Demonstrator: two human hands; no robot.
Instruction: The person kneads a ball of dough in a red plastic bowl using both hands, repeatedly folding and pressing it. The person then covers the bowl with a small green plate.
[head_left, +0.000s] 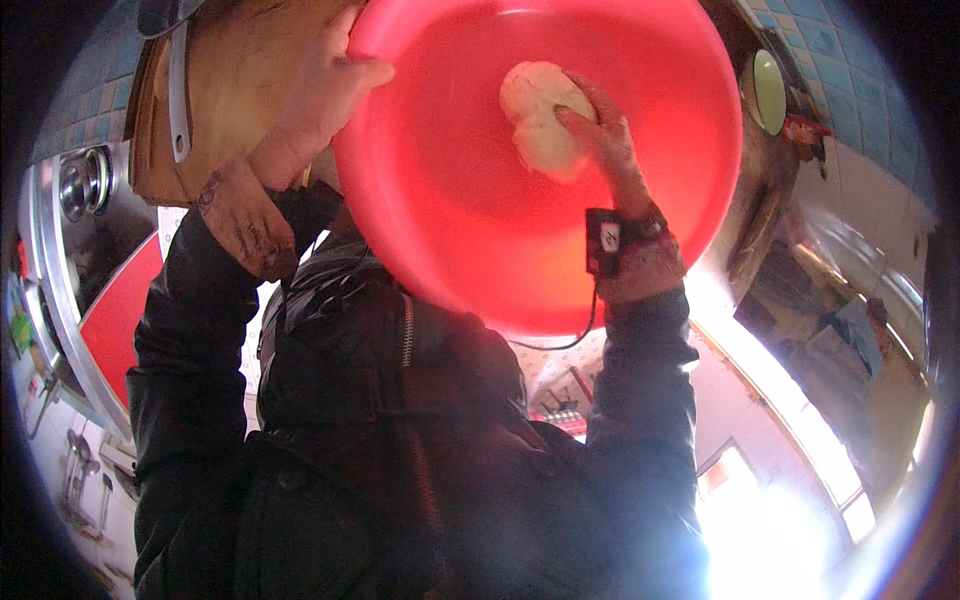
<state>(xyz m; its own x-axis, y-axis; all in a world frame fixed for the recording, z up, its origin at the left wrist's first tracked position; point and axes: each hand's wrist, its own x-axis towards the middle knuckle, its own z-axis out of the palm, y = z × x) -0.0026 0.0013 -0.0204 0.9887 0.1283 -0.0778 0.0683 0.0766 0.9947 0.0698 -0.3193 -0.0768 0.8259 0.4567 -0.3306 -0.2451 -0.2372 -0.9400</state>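
Observation:
A large red plastic basin (450, 247) fills the upper middle of the head view. Inside it is a pale lump of dough (544, 112), pinched in the middle into two rounded lobes. My right hand (611, 142) grips the dough from the right, thumb on top and fingers around its far side. At the basin's left rim is my left hand (322, 105), slightly blurred. Its thumb laps over the rim, while the other fingers are partly hidden at the outside.
Left of the basin lies a wooden cutting board (232, 75), with a metal utensil handle (180, 97) across it. A pale green bowl (769, 91) stands to the right. A small device (604, 244) with a cable is strapped to my right wrist. Ladles (79, 450) hang at lower left.

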